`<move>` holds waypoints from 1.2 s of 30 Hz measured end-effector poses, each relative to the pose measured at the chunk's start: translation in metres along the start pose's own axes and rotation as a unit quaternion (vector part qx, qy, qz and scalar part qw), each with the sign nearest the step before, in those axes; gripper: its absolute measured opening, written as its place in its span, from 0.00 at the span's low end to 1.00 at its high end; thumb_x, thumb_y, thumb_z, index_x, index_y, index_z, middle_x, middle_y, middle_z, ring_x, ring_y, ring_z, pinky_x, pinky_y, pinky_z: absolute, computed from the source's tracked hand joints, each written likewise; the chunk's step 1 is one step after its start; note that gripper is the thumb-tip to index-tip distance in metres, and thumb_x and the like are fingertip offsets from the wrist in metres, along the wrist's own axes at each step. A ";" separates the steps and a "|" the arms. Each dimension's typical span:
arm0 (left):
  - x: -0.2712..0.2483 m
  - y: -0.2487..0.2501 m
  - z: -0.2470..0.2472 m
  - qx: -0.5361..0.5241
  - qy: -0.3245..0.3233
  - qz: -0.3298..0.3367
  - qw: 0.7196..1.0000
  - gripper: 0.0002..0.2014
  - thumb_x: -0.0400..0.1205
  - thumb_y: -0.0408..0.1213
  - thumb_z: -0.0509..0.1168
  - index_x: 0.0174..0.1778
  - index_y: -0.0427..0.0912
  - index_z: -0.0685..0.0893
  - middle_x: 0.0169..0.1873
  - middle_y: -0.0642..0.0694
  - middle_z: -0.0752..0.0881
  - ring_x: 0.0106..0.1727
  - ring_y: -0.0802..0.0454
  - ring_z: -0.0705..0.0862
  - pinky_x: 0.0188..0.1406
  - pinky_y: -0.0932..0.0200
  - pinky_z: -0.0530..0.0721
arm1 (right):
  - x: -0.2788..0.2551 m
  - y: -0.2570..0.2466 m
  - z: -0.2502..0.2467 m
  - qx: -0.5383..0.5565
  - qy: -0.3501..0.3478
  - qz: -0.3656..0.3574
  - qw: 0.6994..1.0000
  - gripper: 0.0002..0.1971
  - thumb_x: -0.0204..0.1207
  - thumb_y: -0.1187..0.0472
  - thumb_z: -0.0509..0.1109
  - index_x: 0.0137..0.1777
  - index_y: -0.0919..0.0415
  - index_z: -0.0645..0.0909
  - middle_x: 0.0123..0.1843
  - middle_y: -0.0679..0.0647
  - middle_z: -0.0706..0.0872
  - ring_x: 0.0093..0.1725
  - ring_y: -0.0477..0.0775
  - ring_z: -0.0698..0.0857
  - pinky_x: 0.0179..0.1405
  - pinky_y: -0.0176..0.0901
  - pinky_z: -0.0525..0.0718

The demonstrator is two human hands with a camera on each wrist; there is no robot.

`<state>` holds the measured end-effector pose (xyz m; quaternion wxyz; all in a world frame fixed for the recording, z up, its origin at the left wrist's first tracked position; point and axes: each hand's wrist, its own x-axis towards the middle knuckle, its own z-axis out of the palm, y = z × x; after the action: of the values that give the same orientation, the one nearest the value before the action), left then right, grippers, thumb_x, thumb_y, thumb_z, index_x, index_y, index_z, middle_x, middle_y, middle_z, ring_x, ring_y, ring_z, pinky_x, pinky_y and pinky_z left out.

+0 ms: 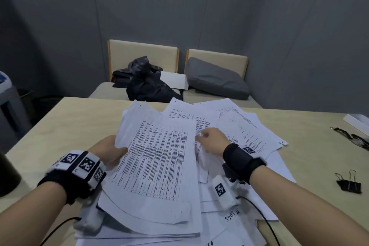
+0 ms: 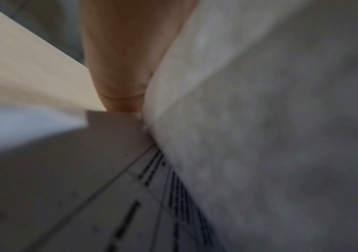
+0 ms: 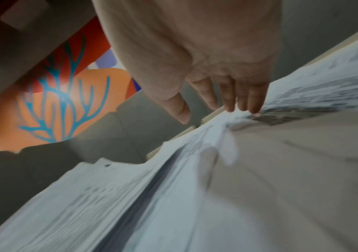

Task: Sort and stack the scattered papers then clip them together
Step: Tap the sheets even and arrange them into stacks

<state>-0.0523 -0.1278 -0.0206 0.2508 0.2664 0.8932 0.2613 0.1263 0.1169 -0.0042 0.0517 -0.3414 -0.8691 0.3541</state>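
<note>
A loose pile of white printed papers [image 1: 245, 132] covers the middle of the beige table [image 1: 69, 122]. My left hand [image 1: 116, 151] grips the left edge of a raised bundle of sheets [image 1: 159, 156] printed with a table, thumb on top and fingers hidden underneath. In the left wrist view one finger [image 2: 121, 68] lies against that paper [image 2: 259, 136]. My right hand [image 1: 207, 140] rests on the sheets just right of the bundle. The right wrist view shows its straight fingertips [image 3: 244, 102] touching a sheet's edge [image 3: 303, 102], thumb apart. Black binder clips [image 1: 348, 184] lie at the table's right.
A dark lanyard [image 1: 351, 138] and a white box [image 1: 357, 122] lie at the far right edge. A dark round object [image 1: 8, 175] stands at the left edge. Beyond the table are two chairs with a black bag [image 1: 147, 84] and a grey cushion [image 1: 215, 80].
</note>
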 end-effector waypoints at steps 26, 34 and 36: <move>0.004 -0.005 0.005 -0.037 0.018 -0.013 0.999 0.14 0.84 0.38 0.62 0.64 0.37 0.76 0.40 0.40 0.85 0.36 0.45 0.83 0.31 0.58 0.78 | 0.027 0.053 -0.039 0.119 0.091 0.089 0.985 0.05 0.77 0.63 0.69 0.39 0.60 0.80 0.38 0.58 0.81 0.36 0.55 0.78 0.34 0.42 0.72; 0.001 -0.002 0.005 -0.033 0.017 -0.014 0.999 0.14 0.85 0.37 0.61 0.64 0.35 0.75 0.34 0.42 0.83 0.32 0.48 0.80 0.28 0.59 0.76 | 0.021 0.097 -0.081 0.168 0.229 0.095 0.954 0.14 0.79 0.65 0.61 0.34 0.73 0.70 0.32 0.61 0.66 0.32 0.56 0.67 0.36 0.43 0.61; 0.002 -0.003 0.005 -0.030 0.017 -0.014 0.999 0.13 0.85 0.37 0.61 0.63 0.35 0.76 0.36 0.41 0.83 0.33 0.47 0.81 0.29 0.59 0.77 | 0.016 0.103 -0.091 0.204 0.286 0.090 0.932 0.13 0.80 0.65 0.62 0.49 0.79 0.78 0.41 0.56 0.77 0.41 0.53 0.75 0.43 0.42 0.71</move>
<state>-0.0518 -0.1270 -0.0262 0.2473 0.2415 0.8927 0.2891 0.2015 0.2335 -0.0063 0.3344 -0.4873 -0.6920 0.4145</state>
